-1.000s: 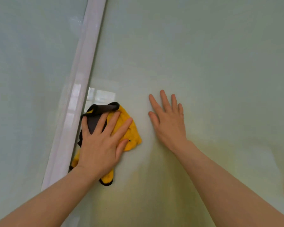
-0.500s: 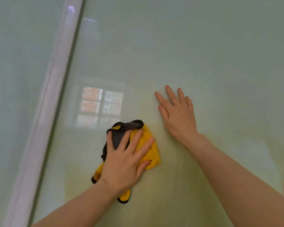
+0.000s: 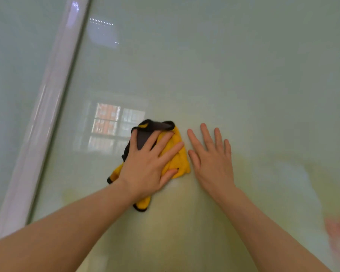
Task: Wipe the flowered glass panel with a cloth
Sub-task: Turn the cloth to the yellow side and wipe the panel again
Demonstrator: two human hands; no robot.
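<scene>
1. Head view: a pale green frosted glass panel [image 3: 224,65] fills nearly the whole picture, seen from very close.
2. A person's left hand [image 3: 147,167] lies flat on the panel with fingers spread and straight, pressing a crumpled cloth [image 3: 180,161] against the glass. The fingers are not curled round the cloth; it is pinned under the palm and fingers.
3. The cloth is bright yellow with a dark grey patch and a black edge. The grey part sticks out above the left hand's fingertips, yellow folds show to the right of the hand, and two small yellow corners poke out below it near the wrist.
4. The right hand [image 3: 212,163] lies flat on the glass just to the right of the cloth, palm down, fingers straight and slightly apart. It holds nothing. Its thumb sits right at the cloth's right edge; whether they touch cannot be told.
5. Both bare forearms reach in from the bottom of the picture toward the cloth.
6. Up and to the left of the cloth, the glass carries a reflection of a window [image 3: 114,126] with reddish and white panes.
7. Farther left of the cloth, a glossy whitish frame strip [image 3: 47,107] runs slantwise from the top of the picture to the lower left. Beyond it is more pale green glass.
8. Well to the lower right of the cloth, at the picture's edge, a blurred pinkish patch [image 3: 335,227] shows in the glass, with faint yellowish tints around it. Its shape is too blurred to tell.
</scene>
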